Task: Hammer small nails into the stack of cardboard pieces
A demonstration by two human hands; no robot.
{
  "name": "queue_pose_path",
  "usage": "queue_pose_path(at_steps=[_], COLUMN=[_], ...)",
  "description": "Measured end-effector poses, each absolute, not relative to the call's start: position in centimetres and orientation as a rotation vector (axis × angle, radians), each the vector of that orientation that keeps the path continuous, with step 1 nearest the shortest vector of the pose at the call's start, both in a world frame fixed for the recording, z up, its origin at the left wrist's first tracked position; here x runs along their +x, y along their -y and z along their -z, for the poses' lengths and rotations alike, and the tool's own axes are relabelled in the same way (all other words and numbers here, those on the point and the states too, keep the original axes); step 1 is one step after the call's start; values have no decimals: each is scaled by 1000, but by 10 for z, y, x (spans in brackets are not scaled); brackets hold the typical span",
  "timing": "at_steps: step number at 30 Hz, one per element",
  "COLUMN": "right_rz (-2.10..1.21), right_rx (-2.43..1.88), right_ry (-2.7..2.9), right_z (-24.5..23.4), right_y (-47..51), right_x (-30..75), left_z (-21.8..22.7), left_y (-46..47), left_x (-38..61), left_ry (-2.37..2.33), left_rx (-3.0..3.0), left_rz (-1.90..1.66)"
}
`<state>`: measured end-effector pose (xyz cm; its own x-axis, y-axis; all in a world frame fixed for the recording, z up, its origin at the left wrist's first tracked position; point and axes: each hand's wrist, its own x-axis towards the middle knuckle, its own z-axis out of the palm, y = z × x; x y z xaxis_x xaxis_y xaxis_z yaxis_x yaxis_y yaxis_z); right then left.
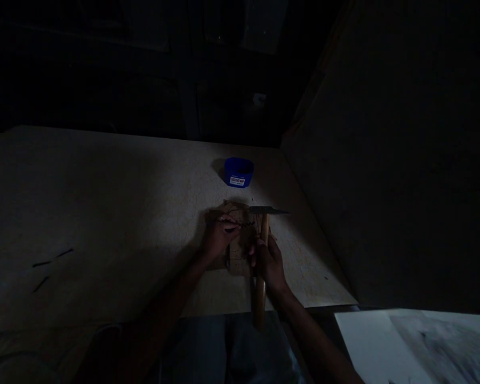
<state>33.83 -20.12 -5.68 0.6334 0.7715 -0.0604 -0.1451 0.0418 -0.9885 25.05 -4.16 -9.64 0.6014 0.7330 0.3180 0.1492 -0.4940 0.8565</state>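
Observation:
The scene is very dim. My right hand (pixel 269 262) is closed round the wooden handle of a hammer (pixel 261 250), whose metal head points right just above a small wooden block (pixel 239 250). My left hand (pixel 219 234) rests on the block's left side, its fingers pinched on a thin dark screw or nail (pixel 244 225) lying across the block's top. The hammer's head sits right beside that thin piece.
A small blue tub (pixel 239 172) with a label stands on the pale board table (pixel 104 202) behind the block. A large upright panel (pixel 392 160) walls the right side. A few dark thin pieces (pixel 52 258) lie at left. A white sheet (pixel 416 346) is at bottom right.

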Motion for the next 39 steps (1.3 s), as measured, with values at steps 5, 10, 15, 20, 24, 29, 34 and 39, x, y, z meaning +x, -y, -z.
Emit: queue_pose_path(at_steps=[5,10,15,20,24,29,34,39], right_rz=[-766,-772,-792,-742,-702,-713,-756,-775], right_rx=[-1262,-1184,-1097,-998,-993,-977,-959,-924], right_ry=[523,494,417,396,367,359,367,337], right_z=[61,60,63,65,63,63,65,67], right_y=[205,204,204,207,207,205,204,205], right_x=[342,347,357,363,365,366,366,368], left_z=[93,90,84,77,74,70,68,61], left_y=[41,37,35,33,36,38,28,29], left_x=[249,245,237,228,226,226,220,186], left_ry=[-725,-654,-588,-551,-596,-734,-790,-1059], left_rx=[1956,1968,1971,1990,1847,1348,1082,1226], left_rz=[-883,-875,-828,-895,-1049,-1089,-1208,-1333])
